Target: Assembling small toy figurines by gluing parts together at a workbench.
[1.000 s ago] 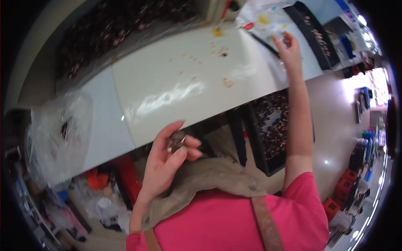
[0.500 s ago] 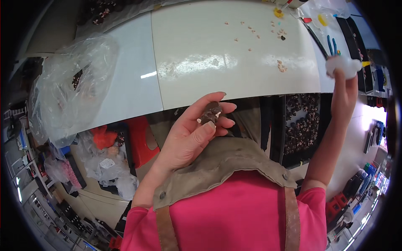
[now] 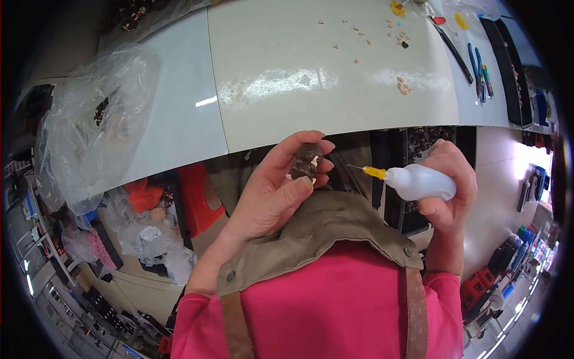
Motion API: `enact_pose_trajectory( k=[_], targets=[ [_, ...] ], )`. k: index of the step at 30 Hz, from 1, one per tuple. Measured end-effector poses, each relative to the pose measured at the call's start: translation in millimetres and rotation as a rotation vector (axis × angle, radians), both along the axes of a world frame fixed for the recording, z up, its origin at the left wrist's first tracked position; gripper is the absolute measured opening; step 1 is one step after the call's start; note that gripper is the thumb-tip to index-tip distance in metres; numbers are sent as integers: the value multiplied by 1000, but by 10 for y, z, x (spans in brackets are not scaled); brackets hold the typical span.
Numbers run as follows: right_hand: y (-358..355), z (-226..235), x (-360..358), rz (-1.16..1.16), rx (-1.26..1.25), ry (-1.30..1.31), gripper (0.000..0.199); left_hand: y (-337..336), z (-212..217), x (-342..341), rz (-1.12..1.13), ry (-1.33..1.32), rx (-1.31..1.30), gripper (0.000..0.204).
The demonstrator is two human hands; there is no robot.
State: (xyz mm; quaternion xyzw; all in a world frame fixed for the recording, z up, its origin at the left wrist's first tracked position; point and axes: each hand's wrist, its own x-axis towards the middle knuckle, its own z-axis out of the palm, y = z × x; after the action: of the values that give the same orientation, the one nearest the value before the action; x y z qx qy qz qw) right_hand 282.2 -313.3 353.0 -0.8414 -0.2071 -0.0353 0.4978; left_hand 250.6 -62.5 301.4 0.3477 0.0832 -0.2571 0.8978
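Note:
Between the thumb and fingers of my left hand (image 3: pixel 272 185) is a small dark brown figurine (image 3: pixel 308 161) with pale pink bits on it, held just off the table's near edge. My right hand (image 3: pixel 451 185) wraps round a white squeeze bottle (image 3: pixel 423 183). Its yellow tip (image 3: pixel 375 173) carries a thin needle that points left toward the figurine, with a gap between them. Fingers hide part of the figurine's lower side.
Small pinkish pieces (image 3: pixel 403 87) lie scattered on the white table (image 3: pixel 287 113). Blue-handled pliers (image 3: pixel 476 69) and a black rod-like tool (image 3: pixel 452 51) rest at the right. Clear plastic bags (image 3: pixel 101 119) cover the left end. A black tray (image 3: pixel 466 140) of dark pieces sits below the table edge.
My right hand has brought the squeeze bottle from the table's right end in toward my body, its needle now turned to the left. My left hand keeps the figurine in nearly the same place.

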Motion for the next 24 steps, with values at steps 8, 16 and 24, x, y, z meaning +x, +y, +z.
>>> enact_pose_trajectory(
  k=[8,16,24],
  targets=[
    [81,66,63,71,-190,-42,49,18,19,-12,0,28,-21,67],
    [80,82,98,103,-237,-14,43,6,25,-6,9,42,-47,67],
    [78,61,106,128,-242,3,42,0,51,17,-22,44,-13,75]
  ],
)
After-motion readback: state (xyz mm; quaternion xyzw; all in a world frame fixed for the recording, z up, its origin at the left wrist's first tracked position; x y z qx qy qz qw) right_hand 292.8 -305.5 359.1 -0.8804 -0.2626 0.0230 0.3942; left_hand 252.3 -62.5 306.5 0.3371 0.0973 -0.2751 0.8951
